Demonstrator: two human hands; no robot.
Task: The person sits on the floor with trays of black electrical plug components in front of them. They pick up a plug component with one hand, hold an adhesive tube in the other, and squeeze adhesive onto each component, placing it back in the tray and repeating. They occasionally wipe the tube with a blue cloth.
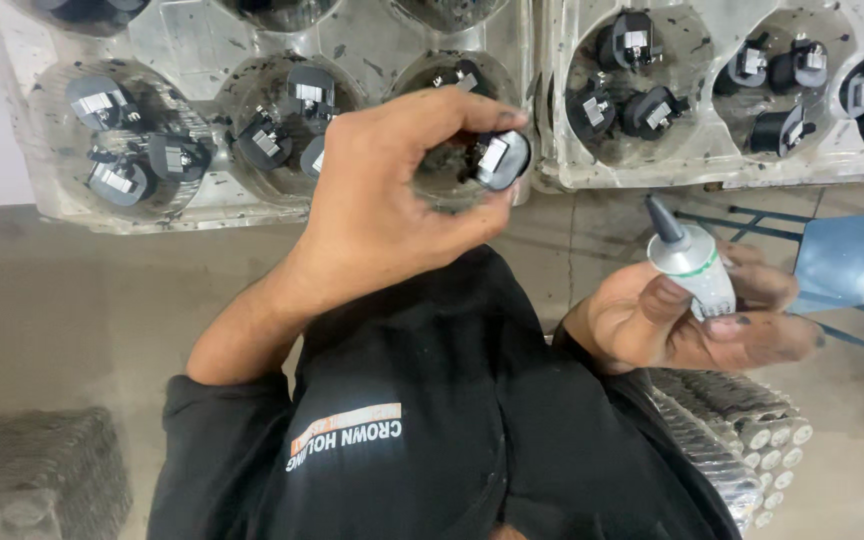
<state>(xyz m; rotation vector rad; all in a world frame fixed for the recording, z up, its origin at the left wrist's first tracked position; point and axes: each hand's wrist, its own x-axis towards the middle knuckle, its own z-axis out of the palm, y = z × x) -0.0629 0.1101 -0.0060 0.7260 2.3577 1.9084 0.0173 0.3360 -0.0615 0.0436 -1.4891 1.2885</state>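
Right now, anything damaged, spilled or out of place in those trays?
Nothing spilled. The clear plastic trays look scuffed and grimy, and the black parts lie jumbled in their wells. Left hand pinches one black part; right hand holds a nozzle-tipped tube.

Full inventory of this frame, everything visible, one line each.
Plastic trays: two, clear, with round wells, along the top.
Small parts: many, black with silver tabs, several per well.
Held part: one, black, pinched over a tray well.
Tube: one, white with grey nozzle and green band, right of centre.
Stacked cylinders: many, silver, bottom right.
Blue frame: one, right edge.
Mesh pile: one, grey, bottom left.
Shirt: black, bottom centre.
Left hand: holds the part.
Right hand: holds the tube.
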